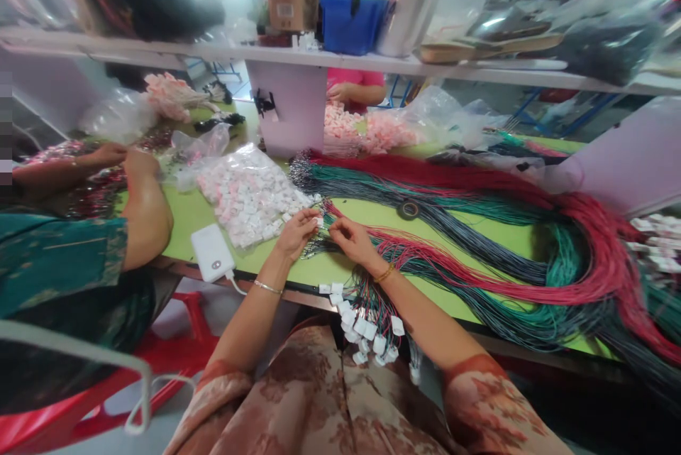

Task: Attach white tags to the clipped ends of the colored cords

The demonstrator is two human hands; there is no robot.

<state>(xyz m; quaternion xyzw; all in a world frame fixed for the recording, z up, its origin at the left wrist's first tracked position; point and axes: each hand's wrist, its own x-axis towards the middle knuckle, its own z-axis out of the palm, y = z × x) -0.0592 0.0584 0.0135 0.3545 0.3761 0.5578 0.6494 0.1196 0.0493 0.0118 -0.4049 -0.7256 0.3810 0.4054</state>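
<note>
- Pinching a small white plastic connector (320,223) between thumb and fingertips of the left hand (296,235), held just above the yellow-green tabletop (494,235).
- Got the left forearm (239,338) slanted up and inward from the lower left, with a thin silvery bangle (267,287) at the wrist.
- Curling the right hand (354,245) just beside the connector, thumb and index bent into a loop, honestly can't tell if gripping a wire.
- Got the right forearm (420,320) coming in from the lower right, yellowish bracelet (385,272) on, near a long bundle of thin red, green and black wires (468,276).
- Got a cluster of white wired connectors (367,329) hanging at the table edge, below the right wrist.
</note>
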